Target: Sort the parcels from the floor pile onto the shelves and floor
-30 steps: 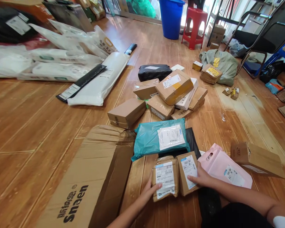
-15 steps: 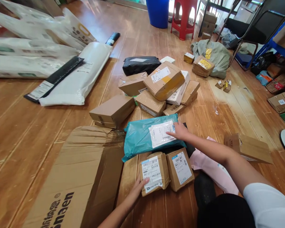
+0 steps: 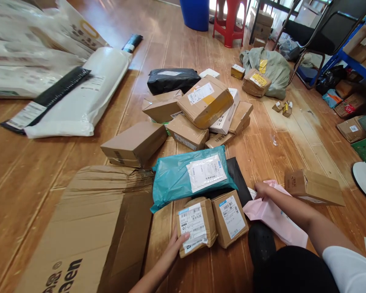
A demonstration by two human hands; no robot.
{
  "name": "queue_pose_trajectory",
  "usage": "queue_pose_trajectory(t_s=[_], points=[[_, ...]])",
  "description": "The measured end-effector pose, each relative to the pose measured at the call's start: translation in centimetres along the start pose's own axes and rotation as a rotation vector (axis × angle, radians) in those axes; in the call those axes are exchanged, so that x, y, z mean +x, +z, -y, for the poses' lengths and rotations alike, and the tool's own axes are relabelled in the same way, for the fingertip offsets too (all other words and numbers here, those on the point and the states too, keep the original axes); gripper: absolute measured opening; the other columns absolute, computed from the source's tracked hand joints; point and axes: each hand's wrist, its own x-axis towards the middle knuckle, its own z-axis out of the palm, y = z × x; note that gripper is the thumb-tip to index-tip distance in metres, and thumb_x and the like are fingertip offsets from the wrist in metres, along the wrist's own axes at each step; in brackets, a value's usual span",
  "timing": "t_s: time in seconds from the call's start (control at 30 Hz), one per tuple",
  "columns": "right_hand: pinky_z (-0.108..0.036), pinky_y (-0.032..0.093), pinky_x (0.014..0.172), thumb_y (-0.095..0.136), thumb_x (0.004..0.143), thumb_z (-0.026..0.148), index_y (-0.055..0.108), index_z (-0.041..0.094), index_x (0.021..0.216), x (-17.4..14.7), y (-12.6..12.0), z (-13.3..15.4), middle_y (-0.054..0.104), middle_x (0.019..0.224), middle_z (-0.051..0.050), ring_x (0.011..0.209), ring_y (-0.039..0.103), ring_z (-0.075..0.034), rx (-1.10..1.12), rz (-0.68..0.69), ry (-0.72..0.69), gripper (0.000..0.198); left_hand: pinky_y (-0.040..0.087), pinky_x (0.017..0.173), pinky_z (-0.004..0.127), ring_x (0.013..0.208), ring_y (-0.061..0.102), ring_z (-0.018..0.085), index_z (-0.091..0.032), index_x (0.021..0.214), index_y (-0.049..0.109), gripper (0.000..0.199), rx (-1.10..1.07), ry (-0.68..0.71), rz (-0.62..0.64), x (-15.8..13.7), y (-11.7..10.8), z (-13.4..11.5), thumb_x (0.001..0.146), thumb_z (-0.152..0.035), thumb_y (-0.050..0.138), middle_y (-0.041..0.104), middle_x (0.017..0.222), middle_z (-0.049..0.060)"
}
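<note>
**Parcels sorted on the floor, one hand on each**

Everything is placed from the teal mailer bag (image 3: 189, 177), which lies labelled side up on the wooden floor (image 3: 49, 162). Left of it sits a large flattened carton (image 3: 88, 232), and just behind that a plain brown box (image 3: 134, 143).

Directly in front of the teal bag stand two small taped parcels side by side. The left hand (image 3: 173, 248) rests on the left parcel (image 3: 197, 226), fingers laid flat against its near edge, not clenched round it. It looks light and stiff, with slick tape; the short sides would give the surest hold. The second parcel (image 3: 231, 217) is untouched.

Right of the teal bag, the right hand (image 3: 262, 190) pinches the top edge of one pink mailer (image 3: 276, 217), probably soft, light and slippery, best taken by a corner. Further right lies one tilted box (image 3: 312, 188). Behind the teal bag is a heap of roughly seven boxes (image 3: 205, 106).
</note>
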Motion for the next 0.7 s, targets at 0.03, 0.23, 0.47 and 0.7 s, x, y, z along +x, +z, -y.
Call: queue_pose_trajectory(t_s=[0.03, 0.23, 0.47, 0.7], points=[[-0.034, 0.058, 0.069, 0.090, 0.050, 0.010, 0.063, 0.020, 0.051, -0.1, -0.2, -0.4, 0.066, 0.056, -0.002, 0.072, 0.073, -0.027, 0.034, 0.013, -0.003, 0.029, 0.039, 0.125, 0.054, 0.143, 0.053, 0.045, -0.019, 0.134, 0.063, 0.100, 0.012, -0.003, 0.005, 0.0, -0.1, -0.1, 0.051, -0.065, 0.092, 0.073, 0.136, 0.017], [-0.042, 0.063, 0.076, 0.086, 0.066, 0.035, 0.073, 0.019, 0.080, -1.1, -5.3, -5.1, 0.076, 0.080, -0.006, 0.080, 0.074, -0.028, 0.470, -0.104, -0.131, 0.025, 0.035, 0.127, 0.058, 0.144, 0.051, 0.045, -0.018, 0.137, 0.061, 0.097, 0.023, 0.015, 0.024, 0.2, -0.8, 0.2, 0.056, -0.063, 0.091, 0.070, 0.140, 0.018], [-0.051, 0.051, 0.112, 0.096, 0.057, 0.047, 0.073, 0.020, 0.101, 0.0, -7.6, 1.5, 0.080, 0.106, -0.011, 0.114, 0.072, -0.030, 1.236, 0.105, -0.532, 0.057, 0.031, 0.129, 0.056, 0.149, 0.045, 0.044, -0.019, 0.145, 0.056, 0.112, 0.005, 0.034, -0.011, -0.3, 0.3, -0.3, 0.050, -0.067, 0.092, 0.066, 0.145, 0.018], [-0.044, 0.065, 0.084, 0.060, 0.096, 0.048, 0.064, 0.022, 0.092, -2.6, -0.1, 15.8, 0.079, 0.093, -0.008, 0.102, 0.076, -0.027, 1.197, 0.221, -0.406, 0.027, 0.036, 0.126, 0.054, 0.143, 0.053, 0.044, -0.017, 0.151, 0.051, 0.118, -0.015, 0.040, 0.036, -1.4, 0.9, -1.3, 0.052, -0.066, 0.092, 0.065, 0.146, 0.021]])
